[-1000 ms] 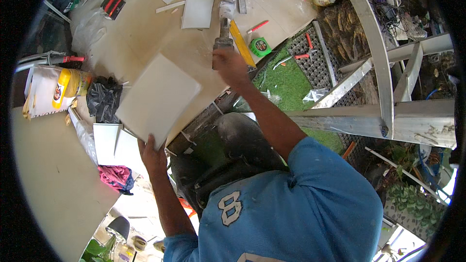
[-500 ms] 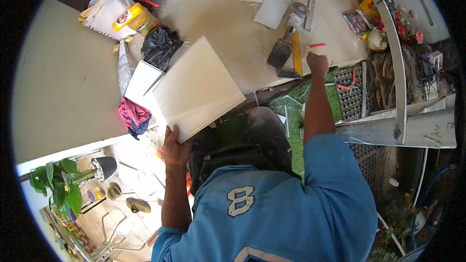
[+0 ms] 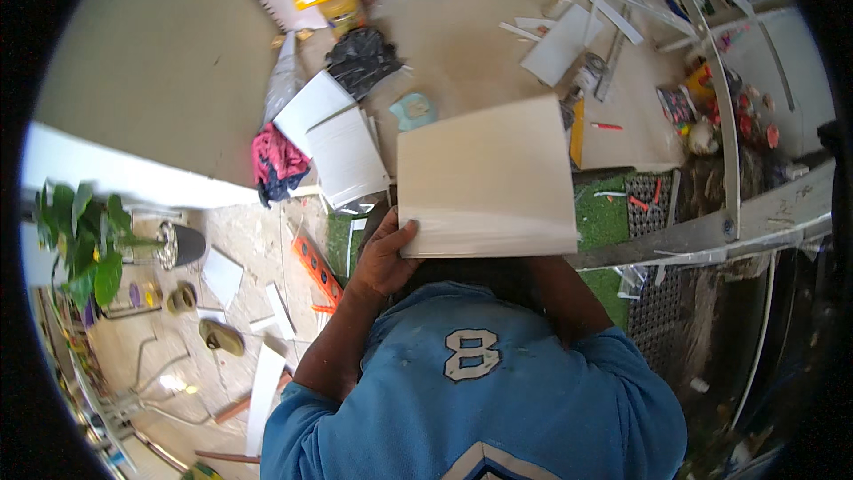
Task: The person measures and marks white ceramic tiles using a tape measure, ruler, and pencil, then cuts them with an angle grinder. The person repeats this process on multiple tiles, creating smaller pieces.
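A smooth, off-white rectangular panel is appearing farther right than before, at frame centre; the left hand is pinching its lower-left corner. It is hiding the right hand, whose grip I cannot tell.

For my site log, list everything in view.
Held panel: one, white, centre
Other panels: several, white, left and upper right
Plastic bag: one, black, upper left
Jar: one, yellow, upper left
Cloth: one, pink and navy, left
Pen: one, red, right
Slotted bar: one, orange, left floor
Potted plant: one, green, far left
Footwear: two, brownish, left floor
Turf: patches, green, both sides
Metal frame: one, grey, right
Shirt: one, blue, bottom
Left hand: one, bare, holding panel
Right hand: one, hidden
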The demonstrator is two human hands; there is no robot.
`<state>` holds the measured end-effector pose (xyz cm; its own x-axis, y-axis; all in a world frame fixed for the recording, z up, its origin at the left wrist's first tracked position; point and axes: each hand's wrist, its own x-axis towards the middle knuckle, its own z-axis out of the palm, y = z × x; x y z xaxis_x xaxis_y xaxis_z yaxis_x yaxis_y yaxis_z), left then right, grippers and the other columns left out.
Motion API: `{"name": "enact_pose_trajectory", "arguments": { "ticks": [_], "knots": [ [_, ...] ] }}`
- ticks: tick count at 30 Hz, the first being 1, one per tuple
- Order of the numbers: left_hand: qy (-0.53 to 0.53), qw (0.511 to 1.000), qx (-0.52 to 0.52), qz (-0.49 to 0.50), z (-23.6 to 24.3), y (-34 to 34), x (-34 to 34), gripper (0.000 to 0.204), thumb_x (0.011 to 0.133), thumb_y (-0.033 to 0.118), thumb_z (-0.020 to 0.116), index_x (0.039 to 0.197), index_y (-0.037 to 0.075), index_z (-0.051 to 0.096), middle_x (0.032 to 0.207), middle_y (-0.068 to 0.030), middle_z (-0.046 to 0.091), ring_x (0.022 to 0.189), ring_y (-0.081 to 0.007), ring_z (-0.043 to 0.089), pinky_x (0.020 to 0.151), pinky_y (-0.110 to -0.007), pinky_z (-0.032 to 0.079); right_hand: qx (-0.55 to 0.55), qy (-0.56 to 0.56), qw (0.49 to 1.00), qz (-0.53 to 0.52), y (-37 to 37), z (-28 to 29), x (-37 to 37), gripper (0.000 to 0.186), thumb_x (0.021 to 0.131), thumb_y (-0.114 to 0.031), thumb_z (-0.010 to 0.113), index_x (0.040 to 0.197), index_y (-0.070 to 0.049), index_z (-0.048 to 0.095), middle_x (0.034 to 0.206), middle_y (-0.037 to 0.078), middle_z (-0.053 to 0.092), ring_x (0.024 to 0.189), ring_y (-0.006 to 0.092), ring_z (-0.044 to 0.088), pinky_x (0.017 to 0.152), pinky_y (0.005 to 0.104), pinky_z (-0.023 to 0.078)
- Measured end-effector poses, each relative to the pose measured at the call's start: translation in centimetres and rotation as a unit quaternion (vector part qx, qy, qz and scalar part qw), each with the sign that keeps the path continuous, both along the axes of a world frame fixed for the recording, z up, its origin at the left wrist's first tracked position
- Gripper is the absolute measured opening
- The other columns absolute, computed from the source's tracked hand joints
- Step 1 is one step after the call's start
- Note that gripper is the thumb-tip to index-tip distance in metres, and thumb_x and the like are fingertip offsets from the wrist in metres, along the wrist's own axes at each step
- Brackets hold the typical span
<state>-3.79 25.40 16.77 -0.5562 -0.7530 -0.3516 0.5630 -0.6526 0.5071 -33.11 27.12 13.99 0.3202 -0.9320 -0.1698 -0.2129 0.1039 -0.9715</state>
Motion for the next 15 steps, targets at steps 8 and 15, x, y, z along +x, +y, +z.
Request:
{"name": "enact_pose_trajectory", "arguments": {
  "ticks": [8,15],
  "knots": [
    [0.039,0.996,0.012,0.076,2.3,2.9,3.6,0.043,0.11,0.008,0.062,0.153,0.009,0.057,0.144,-0.0097,0.068,0.134,-0.0251,0.066,0.116,-0.047,0.055,0.004,0.14,0.986,0.089,2.7,4.3,-0.4,0.048,0.096,-0.026,0.081,0.139,-0.004,0.07,0.136,0.017,0.073,0.121,0.0298,0.071,0.105,0.0443,0.056],
    [-0.009,0.978,-0.095,0.185,2.1,0.6,9.7,0.041,0.11,0.008,0.062,0.151,0.006,0.058,0.145,-0.0106,0.069,0.134,-0.0245,0.066,0.116,-0.044,0.055,-0.062,0.188,0.98,-0.024,2.1,5.3,-7.5,0.046,0.094,-0.017,0.085,0.136,-0.003,0.073,0.128,0.012,0.075,0.114,0.0211,0.07,0.103,0.0387,0.055]
  ]
}}
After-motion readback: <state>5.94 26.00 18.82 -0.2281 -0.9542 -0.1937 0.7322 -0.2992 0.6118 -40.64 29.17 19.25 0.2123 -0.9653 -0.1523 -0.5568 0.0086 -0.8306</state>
